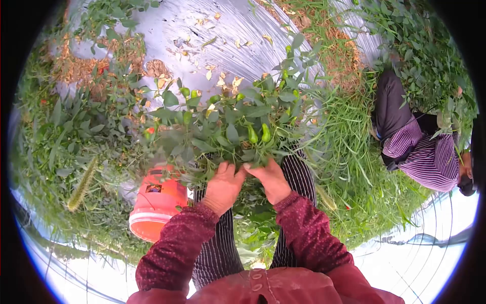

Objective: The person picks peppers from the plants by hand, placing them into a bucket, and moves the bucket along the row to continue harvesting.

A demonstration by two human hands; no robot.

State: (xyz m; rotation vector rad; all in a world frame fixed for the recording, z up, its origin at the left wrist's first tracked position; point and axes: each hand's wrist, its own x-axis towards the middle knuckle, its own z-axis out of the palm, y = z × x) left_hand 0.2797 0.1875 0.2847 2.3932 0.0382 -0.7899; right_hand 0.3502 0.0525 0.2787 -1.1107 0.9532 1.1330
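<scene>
A leafy pepper plant (pixel 233 114) stands in front of me, with green peppers (pixel 259 133) hanging near its middle. At its lower foliage, my left hand (pixel 224 186) has its fingers bent in among the leaves. Close beside it, my right hand (pixel 269 180) reaches into the same foliage, and the two hands nearly meet at the thumbs. Leaves cover the fingertips of both, so whatever they hold or touch is hidden. A red bucket (pixel 156 202) is tilted at the left, next to my left forearm.
Silvery plastic sheeting (pixel 223 35) with dry leaves lies beyond the plant. Tall grass (pixel 349 137) grows on the right, where another person (pixel 417 144) in striped clothing is low among plants. More pepper plants (pixel 76 121) and a seed head (pixel 82 185) are on the left.
</scene>
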